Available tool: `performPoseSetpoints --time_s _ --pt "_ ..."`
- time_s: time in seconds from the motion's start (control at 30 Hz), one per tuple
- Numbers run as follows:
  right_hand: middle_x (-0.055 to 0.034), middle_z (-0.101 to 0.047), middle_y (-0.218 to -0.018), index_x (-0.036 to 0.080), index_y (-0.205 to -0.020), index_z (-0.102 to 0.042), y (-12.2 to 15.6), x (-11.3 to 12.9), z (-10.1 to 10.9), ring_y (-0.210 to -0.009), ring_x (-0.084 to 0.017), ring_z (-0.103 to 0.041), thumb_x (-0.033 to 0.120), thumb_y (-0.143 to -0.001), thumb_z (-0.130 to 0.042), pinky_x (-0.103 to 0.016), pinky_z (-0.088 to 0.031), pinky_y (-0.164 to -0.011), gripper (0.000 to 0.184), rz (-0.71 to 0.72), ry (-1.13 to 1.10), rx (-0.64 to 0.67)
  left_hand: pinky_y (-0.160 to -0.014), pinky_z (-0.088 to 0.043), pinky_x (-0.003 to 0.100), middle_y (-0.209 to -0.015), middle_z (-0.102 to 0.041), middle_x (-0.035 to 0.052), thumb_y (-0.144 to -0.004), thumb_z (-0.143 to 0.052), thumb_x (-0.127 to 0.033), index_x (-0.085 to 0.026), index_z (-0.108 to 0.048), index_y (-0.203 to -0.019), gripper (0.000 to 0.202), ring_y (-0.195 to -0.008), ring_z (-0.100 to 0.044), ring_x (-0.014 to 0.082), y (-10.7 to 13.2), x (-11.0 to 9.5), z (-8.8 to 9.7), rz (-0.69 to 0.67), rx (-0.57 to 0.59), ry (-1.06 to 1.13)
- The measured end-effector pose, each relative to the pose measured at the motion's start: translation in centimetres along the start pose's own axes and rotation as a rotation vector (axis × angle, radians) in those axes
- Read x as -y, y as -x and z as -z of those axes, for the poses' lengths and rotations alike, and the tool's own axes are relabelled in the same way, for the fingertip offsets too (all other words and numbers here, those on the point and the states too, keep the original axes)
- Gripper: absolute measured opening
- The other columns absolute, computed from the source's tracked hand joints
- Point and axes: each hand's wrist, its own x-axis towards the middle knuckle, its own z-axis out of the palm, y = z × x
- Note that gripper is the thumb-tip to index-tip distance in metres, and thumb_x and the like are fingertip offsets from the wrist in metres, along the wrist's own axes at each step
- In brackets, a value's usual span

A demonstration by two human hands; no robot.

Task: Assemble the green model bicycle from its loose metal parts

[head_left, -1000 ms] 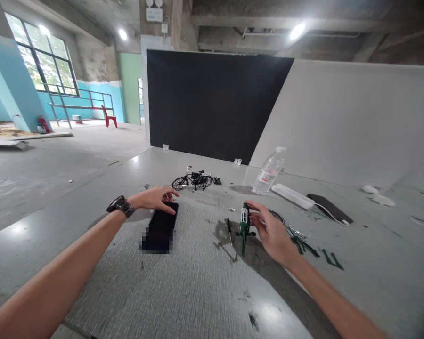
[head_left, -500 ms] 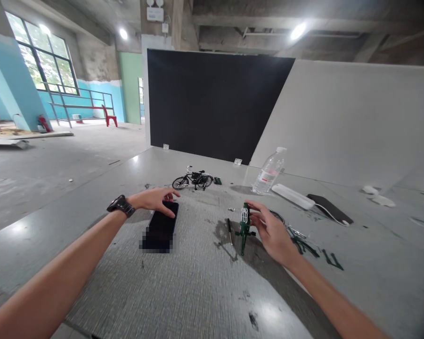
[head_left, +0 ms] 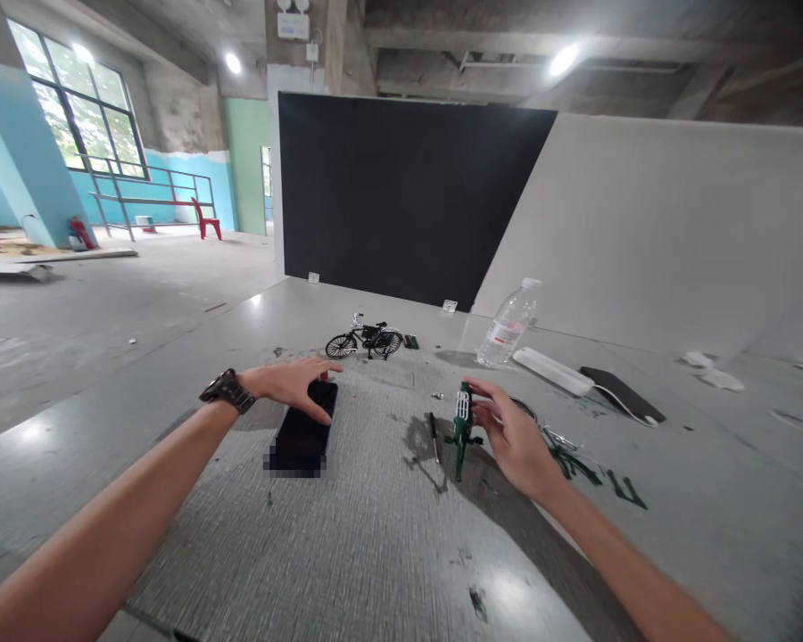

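My left hand (head_left: pixel 293 382), with a black watch on the wrist, lies flat on the far end of a black phone (head_left: pixel 302 431) on the grey mat (head_left: pixel 375 535), fingers stretched out. My right hand (head_left: pixel 512 433) is curled round a green model bicycle frame (head_left: pixel 462 431) that stands upright on the mat, fingers on its white rack part. A thin black screwdriver (head_left: pixel 434 425) lies just left of the frame. Loose green parts (head_left: pixel 579 467) and a wheel lie right of that hand.
A finished black model bicycle (head_left: pixel 365 341) stands at the mat's far edge. A clear plastic bottle (head_left: pixel 509 325), a white power strip (head_left: pixel 554 371) and a dark flat case (head_left: pixel 621 393) lie at the back right. A black panel and a white wall rise behind.
My left hand has slid a little further over the phone's far end. The right hand and the green frame have stayed put.
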Motion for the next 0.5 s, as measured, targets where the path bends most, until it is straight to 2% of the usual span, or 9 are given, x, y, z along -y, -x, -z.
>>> performPoseSetpoints --time_s 0.13,0.27,0.5 --pt "-0.0134 -0.068 -0.112 0.020 -0.130 -0.051 0.02 0.12 0.04 -0.095 -0.026 -0.070 0.052 -0.097 -0.042 -0.042 -0.059 -0.082 0.046 0.004 -0.003 0.002 -0.090 -0.039 0.031 -0.127 -0.060 0.0121 -0.064 -0.079 -0.056 -0.018 -0.047 -0.143 0.093 -0.110 -0.055 0.0295 -0.21 0.46 -0.02 -0.007 -0.002 0.005" --pt "-0.0139 -0.068 -0.116 0.021 -0.130 -0.051 0.01 0.14 0.06 -0.096 -0.026 -0.070 0.053 -0.097 -0.042 -0.042 -0.059 -0.083 0.047 0.002 -0.007 -0.004 -0.087 -0.040 0.031 -0.124 -0.063 0.0130 -0.073 -0.069 -0.061 -0.021 -0.045 -0.144 0.085 -0.106 -0.059 0.0289 -0.42 1.00 0.13 0.029 -0.015 0.042" --pt "-0.0141 -0.067 -0.117 0.021 -0.130 -0.050 -0.07 0.11 -0.08 -0.097 -0.025 -0.069 0.052 -0.098 -0.042 -0.040 -0.059 -0.084 0.045 0.008 -0.019 -0.001 -0.096 -0.039 0.037 -0.132 -0.055 0.0157 -0.072 -0.069 -0.065 -0.019 -0.039 -0.147 0.093 -0.117 -0.053 0.0317 -0.35 0.74 0.13 0.045 0.066 -0.014"
